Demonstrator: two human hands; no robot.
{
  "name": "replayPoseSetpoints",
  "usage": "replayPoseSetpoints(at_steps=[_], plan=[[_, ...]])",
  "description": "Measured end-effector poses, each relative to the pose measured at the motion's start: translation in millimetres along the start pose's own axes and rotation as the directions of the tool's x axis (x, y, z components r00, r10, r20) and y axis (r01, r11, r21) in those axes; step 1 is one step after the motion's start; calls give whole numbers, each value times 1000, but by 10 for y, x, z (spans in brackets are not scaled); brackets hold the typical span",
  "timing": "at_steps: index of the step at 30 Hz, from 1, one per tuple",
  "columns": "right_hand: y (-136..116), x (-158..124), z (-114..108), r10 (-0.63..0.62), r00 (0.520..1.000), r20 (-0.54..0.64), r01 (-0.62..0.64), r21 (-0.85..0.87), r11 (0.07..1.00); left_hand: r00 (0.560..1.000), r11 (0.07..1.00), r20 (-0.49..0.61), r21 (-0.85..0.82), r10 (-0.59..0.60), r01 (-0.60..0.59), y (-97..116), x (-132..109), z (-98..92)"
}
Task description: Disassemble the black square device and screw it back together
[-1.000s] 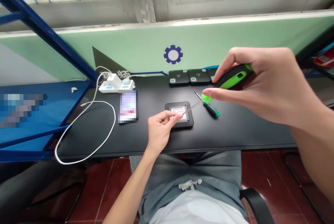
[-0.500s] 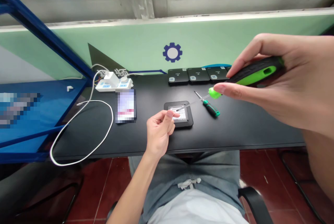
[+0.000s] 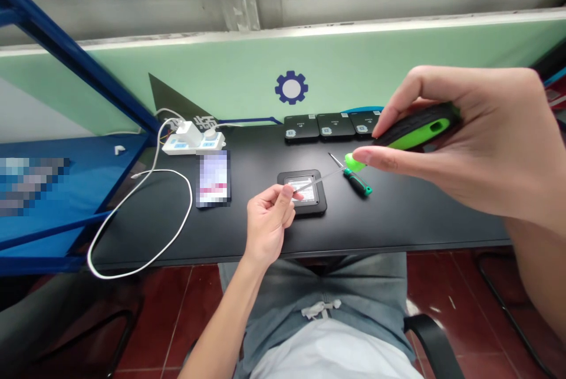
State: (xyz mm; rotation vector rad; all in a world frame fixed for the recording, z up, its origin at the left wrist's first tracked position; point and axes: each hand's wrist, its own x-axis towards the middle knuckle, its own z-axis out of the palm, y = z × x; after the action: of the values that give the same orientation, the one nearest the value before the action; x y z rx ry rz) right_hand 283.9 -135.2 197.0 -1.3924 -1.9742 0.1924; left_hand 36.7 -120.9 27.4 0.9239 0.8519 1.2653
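Observation:
My right hand [image 3: 460, 149] grips a large screwdriver [image 3: 420, 127] by its black and green handle, high at the right. A bright green collar sits where the handle ends, and the long thin shaft slopes down to the left. The fingers of my left hand [image 3: 269, 223] are pinched together where the tip meets them; whatever lies between thumb and forefinger is too small to make out. Just beyond and partly behind these fingers, a black square device [image 3: 321, 193] with a white printed label lies flat on the desk.
A smaller green and black screwdriver [image 3: 358, 183] rests right of the device. Several black boxes [image 3: 301, 127] line the back of the black desk [image 3: 247, 237]. To the left are a phone [image 3: 213, 178], a white power strip [image 3: 194, 142] and a looped white cable [image 3: 190, 196].
The large screwdriver has come down and left with my right hand, and its tip now reaches in at the pinched left fingertips. My left hand has barely shifted.

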Motion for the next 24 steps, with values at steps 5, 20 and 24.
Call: replayPoseSetpoints(at_steps=[5, 20, 24], plan=[[-11, 26, -6, 14, 1000, 20, -14, 22, 1000, 999, 989, 20, 144, 38, -41, -34, -5, -108], [77, 102, 92, -45, 968, 246, 48, -9, 999, 982, 819, -10, 553, 187, -150, 38, 26, -209], [91, 146, 166, -64, 947, 315, 101, -103, 990, 981, 731, 45, 661, 187, -169, -10, -18, -247]])
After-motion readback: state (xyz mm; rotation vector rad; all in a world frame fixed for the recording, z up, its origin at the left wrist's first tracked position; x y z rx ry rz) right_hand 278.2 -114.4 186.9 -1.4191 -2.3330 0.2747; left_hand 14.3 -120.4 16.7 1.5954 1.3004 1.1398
